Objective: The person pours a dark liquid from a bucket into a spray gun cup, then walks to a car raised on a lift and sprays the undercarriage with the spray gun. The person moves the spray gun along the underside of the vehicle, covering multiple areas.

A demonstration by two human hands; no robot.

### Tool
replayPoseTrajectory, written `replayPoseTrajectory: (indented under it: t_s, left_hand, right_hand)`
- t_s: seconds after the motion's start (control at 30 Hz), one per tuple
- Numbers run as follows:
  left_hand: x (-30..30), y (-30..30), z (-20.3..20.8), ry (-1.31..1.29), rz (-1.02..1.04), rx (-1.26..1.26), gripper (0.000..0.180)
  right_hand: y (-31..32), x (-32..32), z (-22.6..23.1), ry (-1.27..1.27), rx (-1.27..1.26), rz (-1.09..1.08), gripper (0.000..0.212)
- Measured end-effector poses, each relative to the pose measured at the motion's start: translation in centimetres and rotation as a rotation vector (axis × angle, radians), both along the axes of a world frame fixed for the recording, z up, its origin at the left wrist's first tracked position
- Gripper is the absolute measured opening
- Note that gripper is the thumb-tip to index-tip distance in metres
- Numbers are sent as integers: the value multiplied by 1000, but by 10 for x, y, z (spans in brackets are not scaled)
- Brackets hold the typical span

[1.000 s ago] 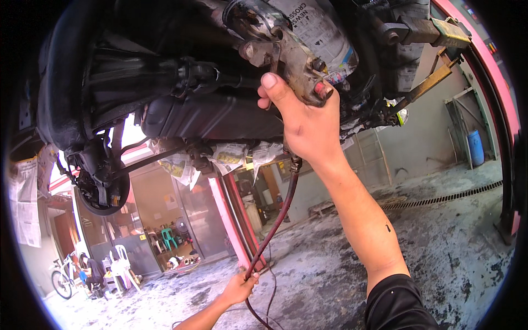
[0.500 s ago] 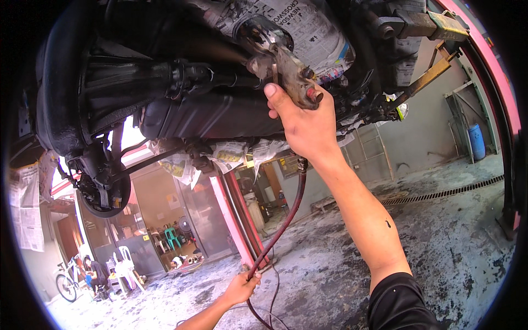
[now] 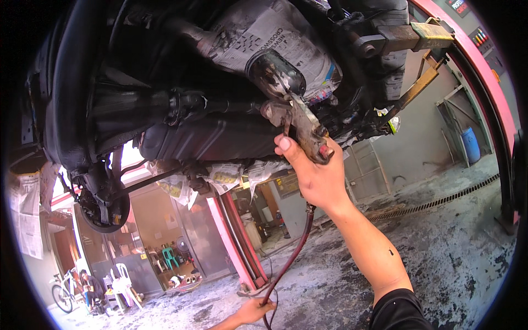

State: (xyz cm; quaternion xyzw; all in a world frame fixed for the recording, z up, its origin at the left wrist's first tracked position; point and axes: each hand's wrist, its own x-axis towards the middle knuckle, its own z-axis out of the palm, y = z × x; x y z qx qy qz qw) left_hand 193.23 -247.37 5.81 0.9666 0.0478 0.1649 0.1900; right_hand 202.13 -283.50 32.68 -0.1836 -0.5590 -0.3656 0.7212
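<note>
My right hand is wrapped round a paint-smeared spray gun, its thumb on the near side. A dark, drip-marked cup sits on top of the gun, which points left toward the black underside of a raised vehicle. A dark red hose hangs from the gun's handle. Low in the view, my left hand is closed round that hose. Left of the gun are a black driveshaft and an axle housing, both glossy black. Newspaper covers a part behind the cup.
A pink lift post stands behind the hose, and a yellowish lift arm reaches in at right. More newspaper hangs at far left. Farther off are a seated person, a bicycle, a blue barrel and a floor grate.
My right hand and the spray gun have moved down and slightly right, away from the underside. The brownish mist at the nozzle no longer shows. My left hand has moved down and right with the hose.
</note>
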Motion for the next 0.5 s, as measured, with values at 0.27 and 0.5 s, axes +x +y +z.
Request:
replayPoseTrajectory:
  t_s: [0.27,0.5]
  left_hand:
    - [39,-19,-55,150,-179,-319,31]
    - [52,-74,-90,104,-197,-471,26]
  right_hand:
    - [-47,-4,-50,23,-46,-124,24]
    - [-84,-10,-88,-30,-24,-100,24]
